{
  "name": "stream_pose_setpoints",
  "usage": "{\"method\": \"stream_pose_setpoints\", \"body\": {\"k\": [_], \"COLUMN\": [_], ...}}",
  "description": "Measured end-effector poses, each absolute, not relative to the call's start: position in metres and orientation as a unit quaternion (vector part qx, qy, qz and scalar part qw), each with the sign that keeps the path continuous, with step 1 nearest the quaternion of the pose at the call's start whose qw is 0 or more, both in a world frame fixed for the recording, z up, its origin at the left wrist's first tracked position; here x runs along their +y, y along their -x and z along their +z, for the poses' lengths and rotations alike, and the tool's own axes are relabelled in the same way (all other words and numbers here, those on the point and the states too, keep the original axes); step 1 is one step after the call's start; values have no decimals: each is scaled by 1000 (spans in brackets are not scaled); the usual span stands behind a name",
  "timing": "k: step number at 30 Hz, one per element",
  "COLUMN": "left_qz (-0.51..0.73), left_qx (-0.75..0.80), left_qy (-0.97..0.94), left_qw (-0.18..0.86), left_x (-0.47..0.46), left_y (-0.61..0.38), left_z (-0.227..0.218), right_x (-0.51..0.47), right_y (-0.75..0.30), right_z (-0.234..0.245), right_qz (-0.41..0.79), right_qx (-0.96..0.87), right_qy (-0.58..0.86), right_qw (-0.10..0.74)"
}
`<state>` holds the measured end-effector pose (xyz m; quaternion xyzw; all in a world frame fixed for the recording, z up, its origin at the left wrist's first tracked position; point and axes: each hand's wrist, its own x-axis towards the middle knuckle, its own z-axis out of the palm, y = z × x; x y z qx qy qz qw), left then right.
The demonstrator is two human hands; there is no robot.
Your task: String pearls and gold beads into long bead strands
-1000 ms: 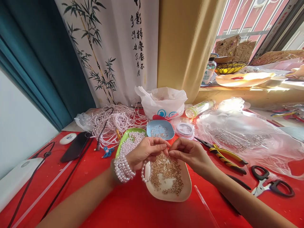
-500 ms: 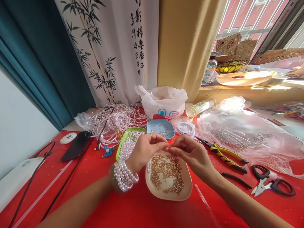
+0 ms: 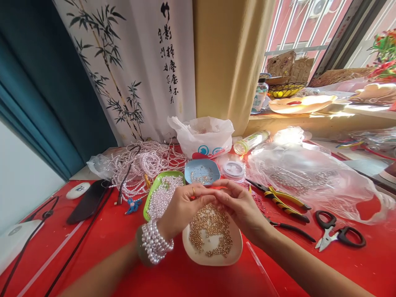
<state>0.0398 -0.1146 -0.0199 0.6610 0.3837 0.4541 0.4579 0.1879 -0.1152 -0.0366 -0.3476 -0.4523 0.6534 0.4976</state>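
My left hand (image 3: pixel 185 206) and my right hand (image 3: pixel 239 204) meet fingertip to fingertip above a cream tray (image 3: pixel 213 260) of small gold beads (image 3: pixel 212 227). Both hands are closed in a pinch; what lies between the fingers is too small or hidden to make out. Strands of pearl beads (image 3: pixel 156 241) are wrapped round my left wrist. Beside that hand, a green tray (image 3: pixel 146 208) holds loose white-pink pearls (image 3: pixel 165 194). Behind the fingers, a blue tray (image 3: pixel 203 165) contains a few tiny pieces.
Pliers (image 3: pixel 286 202), a red-and-black tool (image 3: pixel 292 230) and scissors (image 3: pixel 338 235) lie at the right, near a clear plastic bag (image 3: pixel 309 169). A spool (image 3: pixel 233 170) and a white bag (image 3: pixel 202 134) stand behind. Pearl strands (image 3: pixel 145 165) and a phone (image 3: pixel 88 202) are at the left.
My hands have come closer, so the fingertips now touch and overlap. The view has shifted, showing more of the window side at the right.
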Motion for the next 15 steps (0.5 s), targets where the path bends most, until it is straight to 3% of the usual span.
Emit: {"method": "stream_pose_setpoints", "body": {"k": [6, 15], "left_qz": [427, 420], "left_qx": [387, 405], "left_qy": [-596, -566], "left_qw": [559, 583], "left_x": [-111, -115], "left_y": [-39, -42], "left_z": [-24, -22], "right_x": [-118, -119], "right_y": [-188, -189], "right_z": [-35, -33], "right_qz": [687, 708], "right_qx": [-439, -418], "right_qy": [316, 313], "right_qw": [485, 475]}}
